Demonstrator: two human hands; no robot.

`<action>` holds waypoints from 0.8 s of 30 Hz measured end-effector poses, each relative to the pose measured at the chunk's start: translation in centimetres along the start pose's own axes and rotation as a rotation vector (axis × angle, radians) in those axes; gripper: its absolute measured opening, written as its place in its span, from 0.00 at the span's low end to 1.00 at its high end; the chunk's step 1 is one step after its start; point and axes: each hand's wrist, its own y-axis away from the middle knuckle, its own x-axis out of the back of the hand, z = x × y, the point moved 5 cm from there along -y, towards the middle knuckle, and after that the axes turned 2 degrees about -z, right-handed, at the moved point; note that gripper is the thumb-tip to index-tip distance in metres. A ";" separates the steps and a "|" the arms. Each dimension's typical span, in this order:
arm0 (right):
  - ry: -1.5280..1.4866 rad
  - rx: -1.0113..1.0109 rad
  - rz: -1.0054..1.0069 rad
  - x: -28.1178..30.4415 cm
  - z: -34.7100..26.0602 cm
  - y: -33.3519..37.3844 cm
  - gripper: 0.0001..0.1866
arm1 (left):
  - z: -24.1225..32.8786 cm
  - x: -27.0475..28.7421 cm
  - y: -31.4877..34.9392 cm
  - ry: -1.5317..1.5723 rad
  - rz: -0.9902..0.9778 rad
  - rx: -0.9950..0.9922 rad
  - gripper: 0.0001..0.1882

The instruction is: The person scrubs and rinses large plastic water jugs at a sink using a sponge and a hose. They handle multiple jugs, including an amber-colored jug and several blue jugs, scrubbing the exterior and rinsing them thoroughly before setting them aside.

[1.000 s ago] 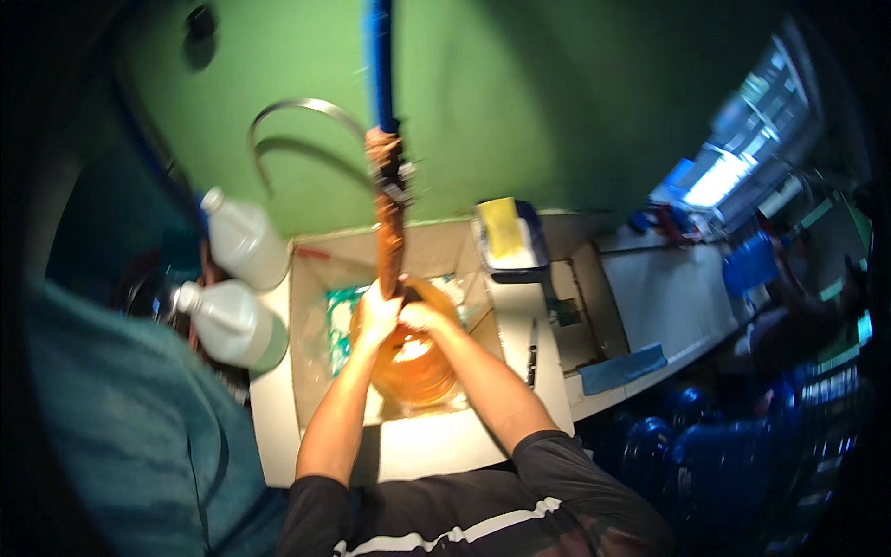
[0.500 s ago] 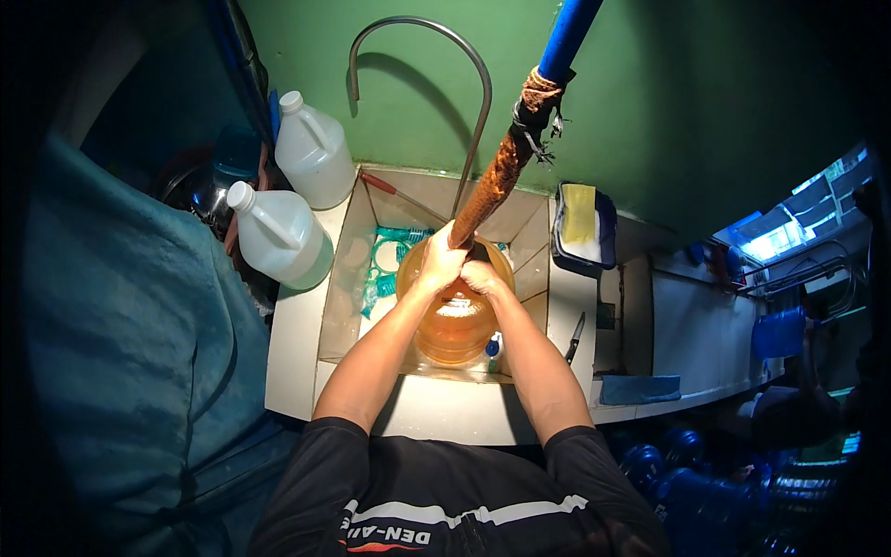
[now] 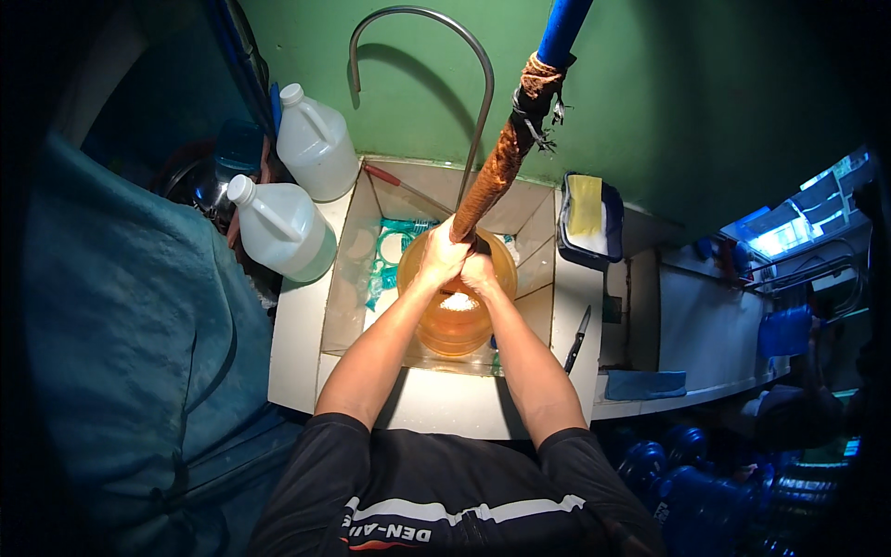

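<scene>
Gripping pole [image 3: 496, 169], hands [image 3: 445, 254] close together, tilt now farther right

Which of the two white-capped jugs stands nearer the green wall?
The upper jug, close to the wall; the other jug stands lower in view, nearer the teal cloth.

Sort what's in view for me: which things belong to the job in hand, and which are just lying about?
In use:
left hand, around the brown-wrapped pole
right hand, against the left
amber jug, beneath both
sink basin, around the jug

Apparently lying about:
rear white jug
front white jug
knife
dark blue tub
yellow pad, in the tub
blue cloth
</scene>
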 end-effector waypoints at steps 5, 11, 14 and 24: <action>-0.115 -0.052 0.012 -0.2 -1.0 0.4 0.12 | 0.9 -0.1 0.6 -0.319 0.004 -0.107 0.16; -0.072 0.020 0.076 -0.3 -2.4 0.7 0.11 | 1.1 -0.2 1.1 -0.400 0.009 -0.147 0.18; -0.084 0.031 0.067 -0.3 -2.5 0.7 0.12 | 1.1 -0.2 1.0 -0.395 0.016 -0.133 0.18; -0.069 0.075 0.027 -0.4 -3.2 0.4 0.13 | 1.7 0.0 0.8 -0.355 0.080 -0.226 0.13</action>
